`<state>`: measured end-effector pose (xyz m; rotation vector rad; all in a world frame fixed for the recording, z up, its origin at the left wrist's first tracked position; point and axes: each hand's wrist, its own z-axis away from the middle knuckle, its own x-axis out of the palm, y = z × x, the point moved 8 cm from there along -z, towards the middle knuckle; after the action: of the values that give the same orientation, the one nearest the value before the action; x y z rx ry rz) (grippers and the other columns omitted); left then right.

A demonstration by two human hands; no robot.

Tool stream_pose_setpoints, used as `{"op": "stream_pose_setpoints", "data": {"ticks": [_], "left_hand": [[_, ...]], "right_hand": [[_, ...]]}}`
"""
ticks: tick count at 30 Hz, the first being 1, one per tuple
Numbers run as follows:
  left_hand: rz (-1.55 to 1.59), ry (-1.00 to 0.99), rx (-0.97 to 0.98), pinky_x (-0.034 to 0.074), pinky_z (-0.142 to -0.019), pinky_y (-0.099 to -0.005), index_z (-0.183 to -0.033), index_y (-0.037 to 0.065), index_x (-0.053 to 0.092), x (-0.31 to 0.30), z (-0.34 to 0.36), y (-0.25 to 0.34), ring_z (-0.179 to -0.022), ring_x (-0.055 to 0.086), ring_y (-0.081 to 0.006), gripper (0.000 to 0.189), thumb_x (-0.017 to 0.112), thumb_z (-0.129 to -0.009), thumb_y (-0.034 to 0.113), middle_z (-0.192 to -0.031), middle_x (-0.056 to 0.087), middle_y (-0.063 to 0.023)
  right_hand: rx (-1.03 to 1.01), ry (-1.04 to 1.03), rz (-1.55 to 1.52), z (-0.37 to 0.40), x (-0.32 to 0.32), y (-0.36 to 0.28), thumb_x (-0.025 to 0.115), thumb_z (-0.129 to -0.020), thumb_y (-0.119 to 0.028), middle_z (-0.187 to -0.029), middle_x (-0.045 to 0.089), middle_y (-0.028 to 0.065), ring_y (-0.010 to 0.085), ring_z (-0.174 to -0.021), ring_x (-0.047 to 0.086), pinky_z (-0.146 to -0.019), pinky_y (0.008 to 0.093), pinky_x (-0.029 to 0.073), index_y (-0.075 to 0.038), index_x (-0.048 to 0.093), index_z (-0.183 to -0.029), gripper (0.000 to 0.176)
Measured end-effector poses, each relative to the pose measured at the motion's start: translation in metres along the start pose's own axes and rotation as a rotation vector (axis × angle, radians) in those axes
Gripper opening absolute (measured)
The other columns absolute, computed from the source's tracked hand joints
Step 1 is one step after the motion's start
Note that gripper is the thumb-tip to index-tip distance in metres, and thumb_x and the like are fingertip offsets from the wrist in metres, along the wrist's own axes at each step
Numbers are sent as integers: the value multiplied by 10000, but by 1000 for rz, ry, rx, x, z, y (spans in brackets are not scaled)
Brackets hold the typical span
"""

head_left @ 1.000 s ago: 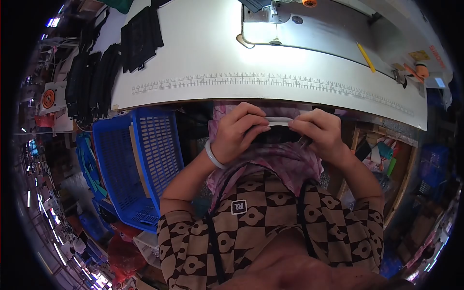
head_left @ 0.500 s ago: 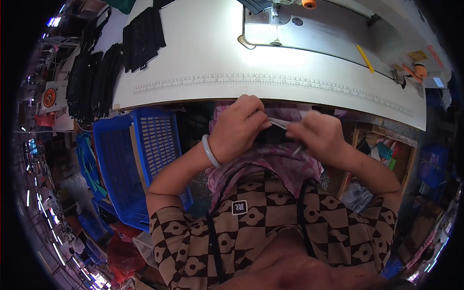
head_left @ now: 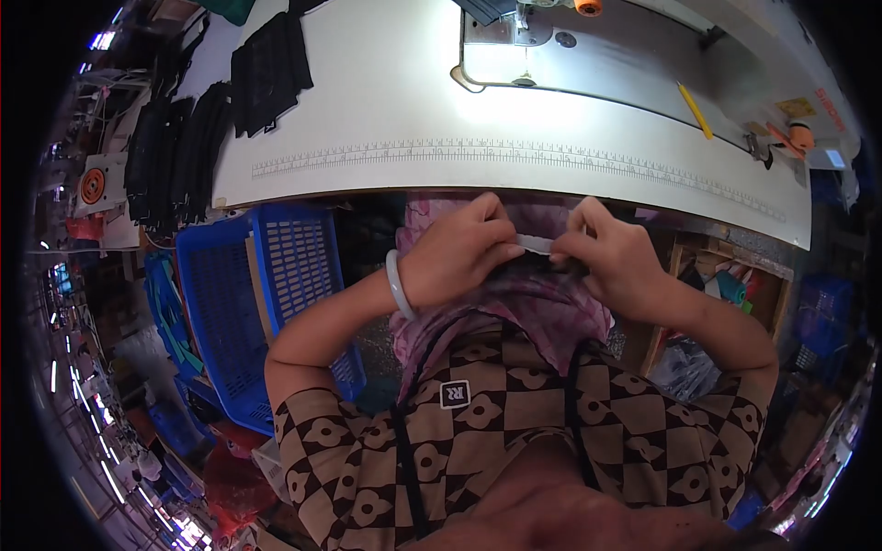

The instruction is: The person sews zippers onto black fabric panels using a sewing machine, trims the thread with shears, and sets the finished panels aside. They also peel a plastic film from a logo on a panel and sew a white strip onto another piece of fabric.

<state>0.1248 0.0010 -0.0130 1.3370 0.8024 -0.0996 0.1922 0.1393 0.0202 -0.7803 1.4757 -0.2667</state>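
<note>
My left hand is closed in a pinch on one end of a narrow white strip. The other end of this strip is gripped between the fingers of my right hand. The short stretch between the hands looks fairly straight; whether it is cloth or elastic I cannot make out. Both hands are over my lap, just below the front edge of the sewing table, above a pink patterned cloth. A pale bangle circles my left wrist.
The sewing machine stands at the right, with a yellow pencil near it. Dark fabric pieces lie at the table's left. A blue plastic basket is at my left, a wooden drawer at my right.
My right hand, blurred before, is now steadier, with its fingers raised and pinching the strip. My left hand has dropped slightly, and the strip looks wider and flatter between the hands.
</note>
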Motion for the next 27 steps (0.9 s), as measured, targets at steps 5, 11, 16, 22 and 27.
{"op": "stream_pose_setpoints", "data": {"ticks": [5,11,16,22,27], "left_hand": [[-2,-8,27,469,-661,-382,-947,22,688,-2,-7,-4,-765,589,-284,110,732,-888,103,-826,564,-119],[-207,220,135,467,-622,-355,-952,12,709,-40,-12,37,-687,603,-275,126,749,-873,101,-774,608,-128],[-160,196,72,507,-670,-403,-909,25,727,-77,-52,12,-730,654,-331,241,786,-833,246,-798,662,-152],[-273,171,32,510,-700,-431,-862,-10,715,-130,-132,-40,-720,651,-360,320,811,-798,288,-748,655,-176],[-449,179,76,500,-690,-405,-903,-16,692,-140,-148,-55,-783,653,-308,265,807,-815,205,-849,669,-150]], "right_hand": [[74,-24,-227,-6,5,24,761,-847,-34,-766,625,81,196,-668,621,-606,302,488,-30,690,-943,120],[197,92,-494,-23,-13,39,768,-875,-38,-790,687,58,76,-690,613,-619,256,486,-28,672,-1047,198],[162,106,-408,-68,-43,45,779,-881,-61,-773,684,76,80,-678,624,-642,241,493,-37,657,-1115,265],[-131,320,-128,-126,-65,69,817,-838,-133,-837,659,66,142,-693,645,-617,289,514,-57,683,-1083,289],[-380,233,217,-128,-54,66,836,-790,-208,-913,625,56,219,-749,655,-624,340,535,-76,709,-1057,324]]}}
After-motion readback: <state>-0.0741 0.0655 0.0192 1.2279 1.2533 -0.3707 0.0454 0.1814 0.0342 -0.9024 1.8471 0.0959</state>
